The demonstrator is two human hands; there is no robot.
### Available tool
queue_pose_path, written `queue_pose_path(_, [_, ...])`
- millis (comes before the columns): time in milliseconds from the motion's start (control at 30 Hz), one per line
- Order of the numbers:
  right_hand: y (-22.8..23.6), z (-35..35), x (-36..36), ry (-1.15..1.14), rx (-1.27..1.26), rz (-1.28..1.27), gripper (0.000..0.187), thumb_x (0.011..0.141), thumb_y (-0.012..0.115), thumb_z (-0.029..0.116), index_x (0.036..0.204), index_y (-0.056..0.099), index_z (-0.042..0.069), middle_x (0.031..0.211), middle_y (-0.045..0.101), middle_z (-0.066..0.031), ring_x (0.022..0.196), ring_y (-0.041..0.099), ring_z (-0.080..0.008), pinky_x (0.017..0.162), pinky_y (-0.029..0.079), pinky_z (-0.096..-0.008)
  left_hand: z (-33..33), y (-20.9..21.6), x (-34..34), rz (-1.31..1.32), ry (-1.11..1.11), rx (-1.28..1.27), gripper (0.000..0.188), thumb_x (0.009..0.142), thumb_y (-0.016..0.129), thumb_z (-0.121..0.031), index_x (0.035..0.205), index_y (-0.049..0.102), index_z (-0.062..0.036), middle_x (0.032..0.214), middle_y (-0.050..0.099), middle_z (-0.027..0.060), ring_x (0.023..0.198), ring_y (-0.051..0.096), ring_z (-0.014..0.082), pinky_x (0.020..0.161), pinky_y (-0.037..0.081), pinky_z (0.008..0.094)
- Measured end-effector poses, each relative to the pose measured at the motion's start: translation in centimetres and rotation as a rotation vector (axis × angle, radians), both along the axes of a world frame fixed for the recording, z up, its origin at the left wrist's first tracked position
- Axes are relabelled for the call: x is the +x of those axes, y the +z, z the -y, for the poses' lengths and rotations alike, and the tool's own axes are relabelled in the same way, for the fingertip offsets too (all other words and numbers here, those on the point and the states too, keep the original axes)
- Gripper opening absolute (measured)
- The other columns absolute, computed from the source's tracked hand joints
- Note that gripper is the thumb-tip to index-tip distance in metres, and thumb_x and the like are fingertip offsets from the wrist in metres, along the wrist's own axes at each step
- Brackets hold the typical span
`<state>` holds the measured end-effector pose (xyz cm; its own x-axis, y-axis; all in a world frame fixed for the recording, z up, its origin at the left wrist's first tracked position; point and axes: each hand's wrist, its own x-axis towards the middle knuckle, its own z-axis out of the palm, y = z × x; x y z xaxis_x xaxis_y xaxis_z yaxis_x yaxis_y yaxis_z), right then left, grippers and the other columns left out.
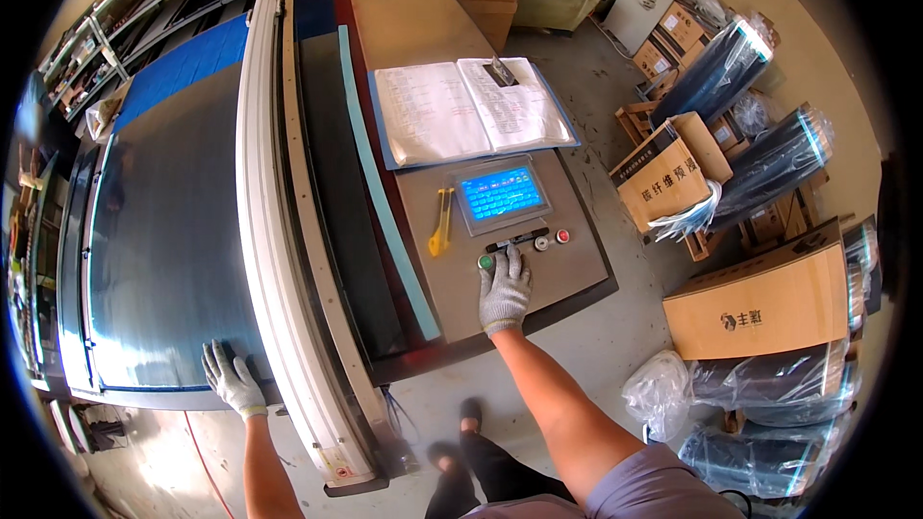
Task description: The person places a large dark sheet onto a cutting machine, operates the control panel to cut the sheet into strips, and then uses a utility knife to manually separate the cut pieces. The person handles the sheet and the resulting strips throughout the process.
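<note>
My left hand (233,382), in a pale work glove, rests with fingers spread at the near edge of a dark sheet (168,240) on the machine bed. A long white gantry beam (261,154) stands just to its right. My right hand (505,296), gloved too, reaches onto the control panel (567,274) with fingers extended. Its fingertips are at a green button (485,261) and a black marker (520,239); whether they press the button I cannot tell. A dark knob (541,243) and a red button (562,235) sit to the right, below a lit touchscreen (501,193).
A yellow utility knife (442,223) lies left of the screen. Behind it is an open binder (433,115) with a clip (500,72). Cardboard boxes (760,298) and plastic-wrapped dark rolls (716,72) stand along the right. Racks (101,43) line the far left.
</note>
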<state>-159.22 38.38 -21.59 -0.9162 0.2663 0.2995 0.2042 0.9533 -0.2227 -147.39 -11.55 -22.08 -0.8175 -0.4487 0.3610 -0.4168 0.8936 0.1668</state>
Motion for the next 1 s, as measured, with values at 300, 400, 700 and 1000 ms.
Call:
queue_pose_path(300, [0.5, -0.1, 0.0, 0.031, -0.069, -0.048, 0.041, 0.094, 0.059, 0.031, 0.127, 0.055, 0.006, 0.143, 0.046, -0.0161, 0.129, 0.044, -0.0437, 0.108, 0.036, -0.0522, 7.4, -3.2, 1.4, -0.072, 0.078, -0.085, 0.05, 0.102, 0.043, -0.036, 0.147, 0.047, -0.0135, 0.152, 0.042, 0.0156, 0.139, 0.038, 0.0345, 0.115, 0.029, 0.0442])
queue_pose_path(400, [0.2, -0.2, 0.0, 0.033, -0.046, -0.091, 0.04, 0.093, 0.06, 0.029, 0.124, 0.055, 0.005, 0.143, 0.046, -0.0151, 0.124, 0.046, -0.0421, 0.105, 0.038, -0.051, 7.5, -3.0, 1.3, -0.058, 0.093, -0.06, 0.05, 0.103, 0.041, -0.038, 0.147, 0.047, -0.0156, 0.152, 0.042, 0.0129, 0.14, 0.038, 0.0337, 0.116, 0.028, 0.044])
queue_pose_path(700, [0.4, -0.2, 0.1, 0.039, -0.174, -0.087, 0.033, 0.095, 0.058, 0.029, 0.119, 0.057, 0.007, 0.143, 0.047, -0.0157, 0.127, 0.046, -0.0421, 0.106, 0.036, -0.0523, 10.9, -4.3, 1.7, -0.086, 0.113, -0.109, 0.052, 0.105, 0.035, -0.041, 0.148, 0.044, -0.0142, 0.154, 0.041, 0.0115, 0.141, 0.036, 0.0346, 0.117, 0.026, 0.0437])
queue_pose_path(1000, [0.1, -0.7, 0.2, 0.015, -0.14, -0.128, 0.033, 0.096, 0.056, 0.031, 0.118, 0.058, 0.007, 0.142, 0.048, -0.0161, 0.122, 0.048, -0.0425, 0.104, 0.037, -0.0535, 8.1, -6.7, 8.5, -0.395, 0.424, 0.222, 0.057, 0.106, 0.032, -0.045, 0.15, 0.039, -0.0096, 0.154, 0.038, 0.0172, 0.14, 0.037, 0.0358, 0.116, 0.032, 0.0441])
